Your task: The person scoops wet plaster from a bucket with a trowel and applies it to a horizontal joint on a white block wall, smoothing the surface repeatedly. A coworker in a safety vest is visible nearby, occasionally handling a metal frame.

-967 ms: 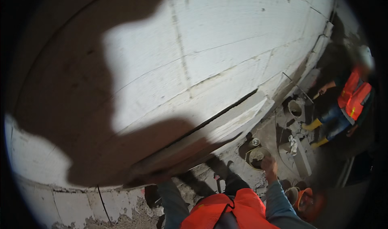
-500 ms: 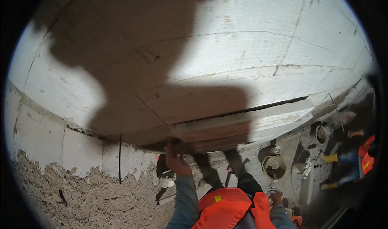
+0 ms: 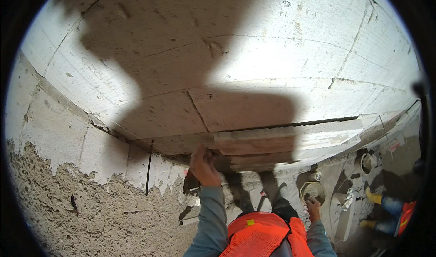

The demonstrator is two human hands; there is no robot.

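Left grip [image 3: 203, 167] on block wall [image 3: 254, 75], right grip [image 3: 313, 209] hanging empty

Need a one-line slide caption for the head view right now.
Left hand pressed against the block wall at a protruding block; right hand hangs low, empty.

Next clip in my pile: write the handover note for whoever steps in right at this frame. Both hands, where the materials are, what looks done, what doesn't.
Left hand: raised against the underside edge of the long pale block projecting along the white block wall; whether the fingers grip it or only press is unclear.
Right hand: low at the side, beside a round bucket on the ground; nothing visibly held.
Done: the block courses above are laid with joints showing; rough grey render covers the lower left.
Left: the long block stands proud of the wall face, a dark gap above it.
Another person in boots and an orange vest is at the lower right.
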